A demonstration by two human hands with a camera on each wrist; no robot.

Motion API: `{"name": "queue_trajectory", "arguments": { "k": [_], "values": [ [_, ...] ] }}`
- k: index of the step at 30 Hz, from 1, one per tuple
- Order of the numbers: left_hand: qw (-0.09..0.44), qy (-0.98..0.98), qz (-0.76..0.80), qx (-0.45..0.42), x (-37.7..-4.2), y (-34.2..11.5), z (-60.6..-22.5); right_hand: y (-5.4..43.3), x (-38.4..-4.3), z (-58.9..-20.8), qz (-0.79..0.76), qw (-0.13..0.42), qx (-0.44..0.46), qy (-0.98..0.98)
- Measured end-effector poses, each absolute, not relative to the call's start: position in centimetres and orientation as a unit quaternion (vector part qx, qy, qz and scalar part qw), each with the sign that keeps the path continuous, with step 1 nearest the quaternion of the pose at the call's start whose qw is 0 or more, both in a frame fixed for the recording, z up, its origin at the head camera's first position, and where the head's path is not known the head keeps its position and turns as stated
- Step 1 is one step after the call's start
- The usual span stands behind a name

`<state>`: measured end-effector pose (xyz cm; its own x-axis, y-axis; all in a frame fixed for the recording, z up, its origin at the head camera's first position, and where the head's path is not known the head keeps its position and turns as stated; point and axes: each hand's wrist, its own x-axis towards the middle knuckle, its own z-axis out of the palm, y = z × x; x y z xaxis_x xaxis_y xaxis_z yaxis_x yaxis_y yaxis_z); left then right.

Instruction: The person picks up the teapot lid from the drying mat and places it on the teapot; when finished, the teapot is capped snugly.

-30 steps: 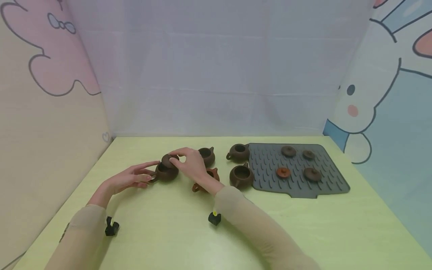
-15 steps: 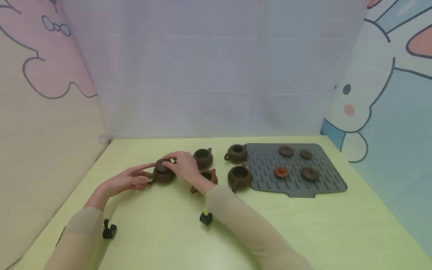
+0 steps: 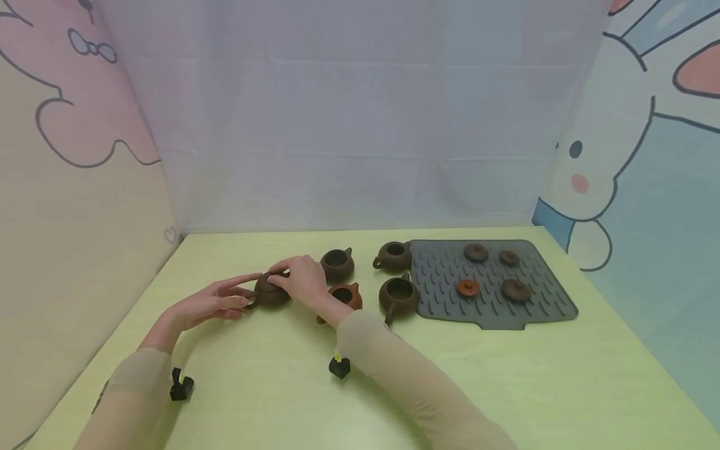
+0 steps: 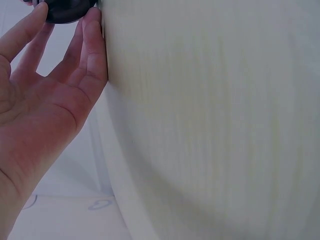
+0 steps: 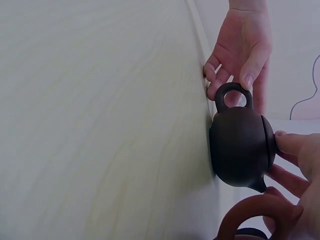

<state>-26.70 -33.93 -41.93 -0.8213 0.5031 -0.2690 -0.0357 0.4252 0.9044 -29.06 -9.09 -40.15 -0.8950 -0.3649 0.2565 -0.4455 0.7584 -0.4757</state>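
Note:
A small dark brown teapot [image 3: 271, 296] stands at the left of the table, its lid [image 5: 269, 142] sitting on its mouth. My left hand [image 3: 204, 306] pinches the teapot's loop handle [image 5: 220, 100] between thumb and fingers. From above, my right hand [image 3: 305, 280] holds the lid, thumb on its near side and fingers toward the spout. In the left wrist view, only a dark lower part of the teapot [image 4: 69, 11] shows beyond the left fingertips. Close to the right forearm is a reddish-brown teapot [image 3: 350, 294] without a lid.
Lidless dark teapots stand to the right: one behind the right hand [image 3: 337, 265], a back one [image 3: 394, 256] and a front one [image 3: 399, 296]. A grey ridged mat [image 3: 450, 309] holds several lids, including a reddish lid [image 3: 468, 287]. Cloth walls enclose the table.
My right hand has lowered the lid from a tilt above the dark teapot's mouth until it sits flat on it. The left hand stays at the handle. The head view has shifted slightly.

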Motion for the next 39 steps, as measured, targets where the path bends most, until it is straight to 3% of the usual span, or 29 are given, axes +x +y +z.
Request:
{"name": "queue_trajectory", "arguments": {
  "k": [30,39],
  "values": [
    [0.256,0.811,0.507,0.144,-26.5,-33.8,-42.3,-8.5,-28.5,-39.8,0.269,0.062,0.235,-0.932],
    [0.244,0.821,0.492,0.153,-26.1,-33.5,-41.8,-7.0,-26.9,-38.9,0.283,0.122,0.275,-0.911]
  ]
}}
